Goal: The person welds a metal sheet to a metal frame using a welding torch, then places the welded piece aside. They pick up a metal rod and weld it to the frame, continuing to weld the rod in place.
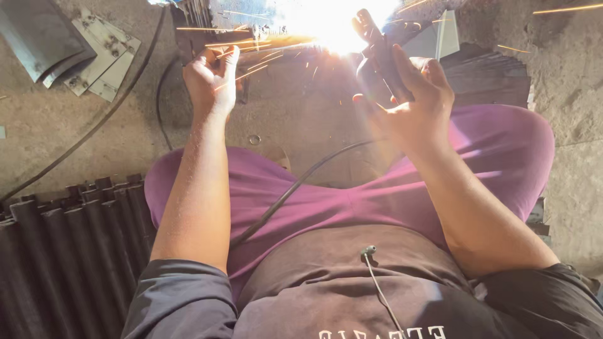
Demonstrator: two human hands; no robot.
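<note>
My right hand [414, 103] grips a dark welding electrode holder [380, 53] whose tip points into a white glare with orange sparks [326, 25] at the top centre. A black cable [295, 188] runs from the holder down across my purple trousers. My left hand [212, 78] is closed on the edge of a dark metal piece [248, 37] just left of the glare. The workpiece under the glare is washed out by the light.
A row of dark metal tubes [69, 251] lies at the lower left. Flat grey metal plates [94, 53] sit at the upper left on the concrete floor [565, 75]. Stacked dark plates [490, 78] are beyond my right hand. Another cable [94, 125] crosses the floor.
</note>
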